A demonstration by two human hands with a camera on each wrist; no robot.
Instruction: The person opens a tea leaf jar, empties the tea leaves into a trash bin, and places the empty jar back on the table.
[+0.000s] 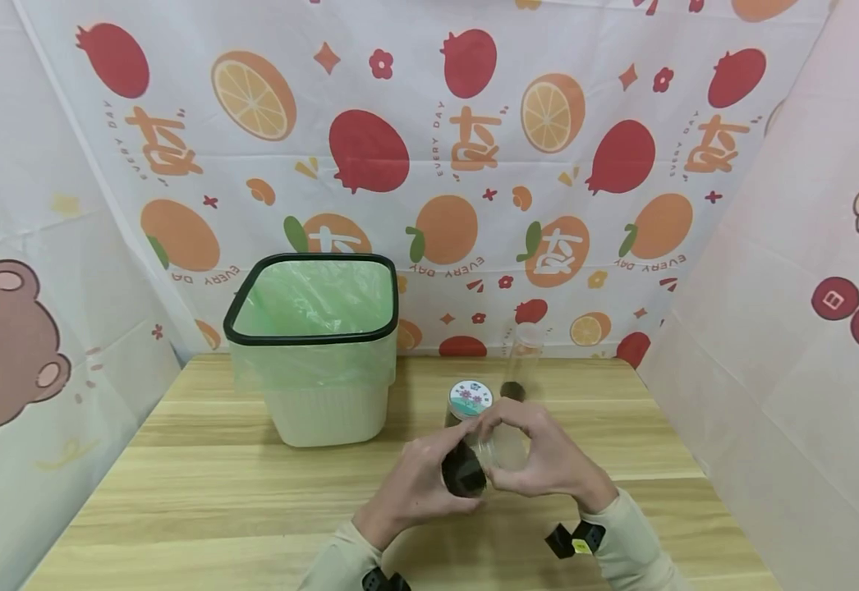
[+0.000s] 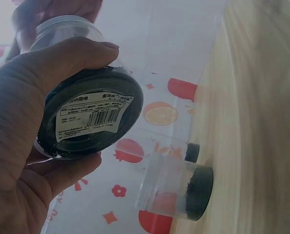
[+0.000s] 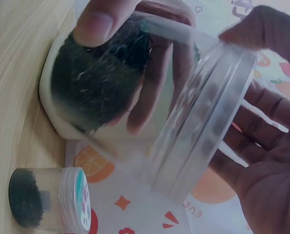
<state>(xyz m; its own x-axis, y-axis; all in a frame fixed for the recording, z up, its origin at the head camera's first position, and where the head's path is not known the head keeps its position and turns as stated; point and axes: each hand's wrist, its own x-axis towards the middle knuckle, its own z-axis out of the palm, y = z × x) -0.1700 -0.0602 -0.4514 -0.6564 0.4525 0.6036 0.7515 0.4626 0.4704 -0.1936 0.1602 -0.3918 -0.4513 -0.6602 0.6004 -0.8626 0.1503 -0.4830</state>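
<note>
gripping tilted jar [image 1: 464, 471] with left hand [image 1: 416, 483], its clear lid [image 3: 208, 122] with right hand [image 1: 548, 455] | held between both hands, off worktop [image 1: 215, 501] | could spill dark contents [image 3: 101, 73] from abrupt lid release, or knock second jar [image 1: 470, 398] just beyond hands by twisting wide

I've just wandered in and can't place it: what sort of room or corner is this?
Probably a small makeshift work booth: patterned sheets enclose the back and both sides of a wood-grain table, with a bag-lined bin standing right on it.
</note>
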